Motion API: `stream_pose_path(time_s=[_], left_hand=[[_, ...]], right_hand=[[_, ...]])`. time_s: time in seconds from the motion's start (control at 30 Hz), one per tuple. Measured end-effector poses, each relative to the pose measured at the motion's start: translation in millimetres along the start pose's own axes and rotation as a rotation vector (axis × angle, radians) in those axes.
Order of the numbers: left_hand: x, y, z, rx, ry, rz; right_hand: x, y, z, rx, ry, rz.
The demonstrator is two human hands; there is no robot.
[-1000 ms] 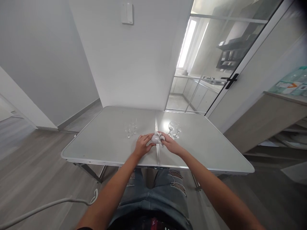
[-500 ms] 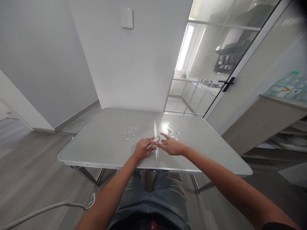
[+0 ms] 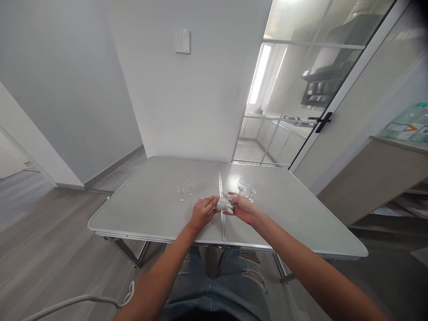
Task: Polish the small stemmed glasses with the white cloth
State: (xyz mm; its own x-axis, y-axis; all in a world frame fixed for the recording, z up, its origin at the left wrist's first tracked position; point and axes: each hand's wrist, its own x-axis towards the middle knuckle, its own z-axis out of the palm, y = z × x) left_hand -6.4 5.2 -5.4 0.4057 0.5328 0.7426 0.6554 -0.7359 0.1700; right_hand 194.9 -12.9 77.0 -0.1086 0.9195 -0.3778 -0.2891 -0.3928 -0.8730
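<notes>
My left hand (image 3: 203, 211) is closed around a clear stemmed glass (image 3: 221, 204), which lies tilted sideways over the table's centre seam with its bowl toward the right. My right hand (image 3: 244, 208) grips a white cloth (image 3: 230, 204) at the mouth of that bowl; some of the cloth seems to be inside it, though the fingers hide part. Beyond my left hand stand several small clear glasses (image 3: 186, 186), faint against the tabletop. Just past my right hand are a round-bowled wine glass (image 3: 241, 184) and other clear glassware (image 3: 252, 191).
The grey folding table (image 3: 133, 200) has a metal rim and a seam down its middle. A white wall stands behind it, with a glass-paned door (image 3: 277, 107) at the right. Water bottles (image 3: 406, 125) sit on a shelf unit (image 3: 377, 178). A pale cable (image 3: 87, 298) hangs at lower left.
My right hand's fingers, outstretched before, have curled in around the cloth at the glass's mouth. The glass has turned so its bowl points more to the right. The view has tilted up slightly.
</notes>
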Motion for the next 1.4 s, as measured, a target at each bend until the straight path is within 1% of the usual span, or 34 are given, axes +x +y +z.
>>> stream_pose_path(time_s=[0.03, 0.1, 0.13, 0.2, 0.27, 0.37, 0.47, 0.57, 0.63, 0.67, 0.73, 0.8, 0.83, 0.9, 1.03, 1.1, 1.17, 1.23, 1.27, 1.33, 1.4], left_hand=[[-0.2, -0.3, 0.8, 0.006, 0.002, -0.008], [-0.6, -0.9, 2.2, 0.008, 0.023, -0.041], [-0.8, -1.2, 2.7, 0.006, 0.038, -0.061], [-1.0, -1.6, 2.9, -0.009, 0.066, -0.085], [-1.3, -1.8, 2.4, -0.035, 0.076, -0.083], [-1.5, -1.8, 0.9, -0.076, 0.07, -0.065], [-1.5, -1.3, -0.3, -0.106, 0.056, -0.052], [-0.8, -0.7, -1.2, -0.142, 0.027, -0.05], [-0.2, -0.4, -1.4, -0.151, 0.008, -0.05], [0.1, -0.3, -1.4, -0.147, -0.001, -0.047], [0.2, -0.4, -0.9, -0.126, -0.012, -0.04], [0.0, -0.9, -0.2, -0.094, -0.019, -0.032], [0.0, -1.1, 0.2, -0.078, -0.02, -0.028], [0.1, -1.2, 0.5, -0.06, -0.022, -0.012], [1.4, 0.0, -0.2, -0.067, -0.007, 0.017], [1.9, 0.7, -0.6, -0.068, 0.005, 0.011], [2.2, 0.9, -0.7, -0.068, 0.005, 0.01], [2.2, 0.7, -0.6, -0.07, -0.002, 0.014], [2.1, 0.6, -0.6, -0.07, 0.001, 0.01], [1.7, 0.2, -0.6, -0.069, 0.017, -0.012], [1.1, -0.1, -0.4, -0.071, 0.026, -0.031]], right_hand=[[0.9, 2.1, 0.7, -0.01, 0.012, -0.018], [1.2, 7.3, 2.7, -0.119, 0.014, -0.134], [0.5, 9.7, 3.5, -0.221, 0.005, -0.23], [-1.7, 12.6, 3.8, -0.5, -0.039, -0.451], [-4.5, 11.5, 1.4, -0.814, -0.121, -0.617], [-7.1, 3.1, -6.1, -1.262, -0.296, -0.799], [-7.0, -8.3, -14.9, -1.64, -0.442, -1.02], [-5.1, -16.2, -23.5, -1.877, -0.532, -1.169], [-3.4, -17.1, -28.6, -1.954, -0.562, -1.225], [-2.5, -15.9, -30.6, -1.965, -0.569, -1.233], [-0.7, -10.6, -32.6, -1.93, -0.565, -1.197], [0.6, -3.0, -31.4, -1.795, -0.53, -1.108], [1.0, 0.7, -29.5, -1.686, -0.498, -1.048], [1.0, 5.9, -24.3, -1.394, -0.411, -0.903], [0.1, 5.9, -14.0, -0.754, -0.24, -0.548], [1.4, 5.1, -11.1, -0.511, -0.195, -0.356], [4.4, 7.4, -9.6, -0.342, -0.15, -0.22], [7.8, 13.0, -9.1, -0.28, -0.108, -0.191], [9.1, 16.3, -9.2, -0.304, -0.096, -0.22], [9.9, 21.9, -10.4, -0.468, -0.103, -0.353], [8.0, 23.9, -12.8, -0.735, -0.137, -0.541]])
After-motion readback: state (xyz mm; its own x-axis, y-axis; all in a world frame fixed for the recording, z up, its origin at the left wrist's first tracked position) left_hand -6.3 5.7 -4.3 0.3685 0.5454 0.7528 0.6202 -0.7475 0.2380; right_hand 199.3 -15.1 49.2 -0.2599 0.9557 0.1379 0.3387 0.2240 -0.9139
